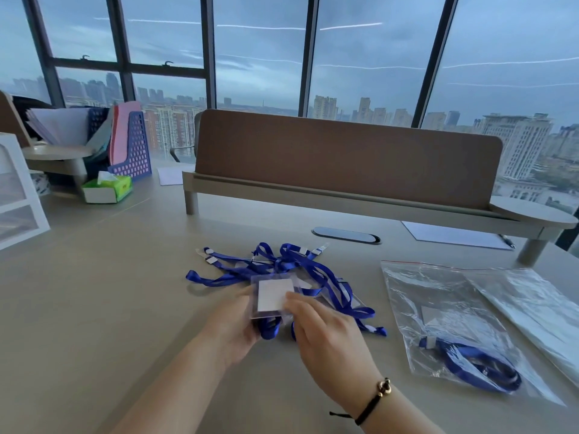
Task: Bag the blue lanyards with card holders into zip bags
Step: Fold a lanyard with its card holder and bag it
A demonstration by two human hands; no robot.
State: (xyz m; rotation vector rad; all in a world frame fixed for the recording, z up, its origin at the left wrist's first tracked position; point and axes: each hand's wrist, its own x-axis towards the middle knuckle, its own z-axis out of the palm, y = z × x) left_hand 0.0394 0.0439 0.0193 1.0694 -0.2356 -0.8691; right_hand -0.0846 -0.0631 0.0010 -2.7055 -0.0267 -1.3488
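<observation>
— Since the wide beige desk top [94, 308] carries everything, start there: what lies on it?

— At the right, a clear zip bag with a red seal line [445, 308], already holding one coiled blue lanyard and its card holder. Just right of it lies a flat stack of empty clear bags [539, 308]. In the middle, beyond the hands, sits a tangled heap of blue ribbon lanyards [282, 264] not yet bagged.

— And the hands?

— The left hand [233, 327] grips a clear plastic card holder with a white insert [273, 297] from below, fingers curled round its near end together with a bunch of blue strap. The right hand [326, 330] touches the holder's right edge with its fingertips; whether it pinches it, I cannot tell.

— So which step is this?

— I judge it as gathering the second lanyard against its holder. Next, the loose strap needs folding into a compact bundle, then a fresh bag must be taken from the right and its mouth opened.
</observation>
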